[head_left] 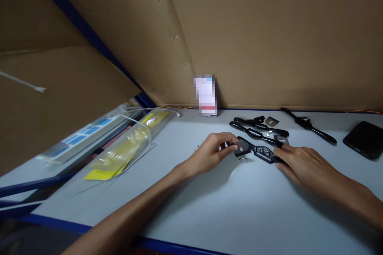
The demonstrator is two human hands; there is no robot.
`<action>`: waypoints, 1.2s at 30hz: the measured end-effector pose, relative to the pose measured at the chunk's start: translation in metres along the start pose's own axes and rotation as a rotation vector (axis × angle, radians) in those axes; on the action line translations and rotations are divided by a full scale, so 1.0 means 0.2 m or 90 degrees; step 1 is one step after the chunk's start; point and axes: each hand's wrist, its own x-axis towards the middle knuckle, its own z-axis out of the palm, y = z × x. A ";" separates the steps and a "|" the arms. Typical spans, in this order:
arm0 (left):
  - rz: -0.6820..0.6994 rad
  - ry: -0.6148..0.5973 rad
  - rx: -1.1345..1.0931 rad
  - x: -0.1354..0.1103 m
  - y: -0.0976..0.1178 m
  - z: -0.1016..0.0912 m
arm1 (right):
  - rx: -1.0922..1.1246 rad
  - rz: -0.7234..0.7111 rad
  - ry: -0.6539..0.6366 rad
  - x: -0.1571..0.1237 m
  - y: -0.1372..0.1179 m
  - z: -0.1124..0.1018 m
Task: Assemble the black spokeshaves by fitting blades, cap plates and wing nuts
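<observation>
My left hand (213, 150) is closed in a pinch on a small black square piece (243, 147) at the left end of a black tool (263, 152) lying on the pale table (227, 207). My right hand (302, 161) rests on the tool's right end, fingers curled over it and pressing it down. Just behind lie two more black handle-shaped tools (259, 127) with small flat metal plates (271, 120) beside them. Another black tool (309, 125) lies farther right.
A dark phone (365, 139) lies at the right edge. A clear bag with yellow contents (128, 147) and a white cable tie (146, 129) lie at the left. A blurred card (206, 95) leans on the cardboard back wall (269, 36). Blue frame rails (89, 34) edge the table.
</observation>
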 end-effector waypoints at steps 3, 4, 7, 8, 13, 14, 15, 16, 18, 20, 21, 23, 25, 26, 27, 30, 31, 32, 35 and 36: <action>0.030 0.028 0.012 0.01 0.02 0.06 | 0.002 -0.032 0.001 0.00 -0.03 0.00; 0.041 0.033 0.015 0.01 0.03 0.09 | -0.002 -0.039 0.001 -0.01 -0.04 0.00; 0.066 0.034 0.021 0.03 0.06 0.16 | -0.046 -0.041 -0.008 -0.01 -0.06 0.00; 0.072 0.030 0.021 0.03 0.07 0.18 | -0.066 -0.040 -0.010 -0.02 -0.07 0.00; 0.072 0.027 0.023 0.05 0.04 0.23 | -0.102 -0.069 0.013 -0.02 -0.07 0.00; 0.061 0.036 0.027 0.05 0.03 0.23 | -0.105 -0.079 0.021 -0.02 -0.07 0.01; 0.049 0.044 0.032 0.06 0.02 0.23 | -0.111 -0.088 0.029 -0.02 -0.07 0.01; 0.040 0.046 0.037 0.06 0.02 0.23 | -0.117 -0.097 0.036 -0.02 -0.06 0.02; 0.036 0.032 0.045 0.08 0.02 0.22 | -0.127 -0.116 0.046 -0.02 -0.06 0.02; 0.048 0.000 0.047 0.10 0.03 0.21 | -0.137 -0.130 0.054 -0.02 -0.06 0.02; 0.056 -0.015 0.046 0.11 0.04 0.21 | -0.141 -0.135 0.055 -0.02 -0.06 0.02; 0.067 -0.034 0.039 0.13 0.05 0.21 | -0.142 -0.136 0.057 -0.02 -0.06 0.01; 0.063 -0.040 0.022 0.14 0.05 0.22 | -0.125 -0.123 0.055 -0.02 -0.06 0.00; 0.055 -0.038 0.014 0.14 0.05 0.23 | -0.112 -0.113 0.053 -0.02 -0.06 0.00; 0.045 -0.032 0.006 0.14 0.04 0.24 | -0.099 -0.104 0.049 -0.02 -0.06 0.00; 0.014 -0.008 -0.009 0.12 0.03 0.24 | -0.077 -0.084 0.035 -0.01 -0.06 -0.01; 0.005 -0.003 -0.013 0.11 0.02 0.24 | -0.074 -0.081 0.031 -0.02 -0.06 -0.01; -0.005 0.001 -0.017 0.11 0.03 0.24 | -0.072 -0.078 0.028 -0.02 -0.05 -0.01; -0.030 0.004 -0.028 0.11 0.04 0.24 | -0.081 -0.080 0.028 -0.02 -0.05 -0.01; -0.040 0.004 -0.028 0.11 0.04 0.24 | -0.092 -0.086 0.034 -0.02 -0.05 -0.01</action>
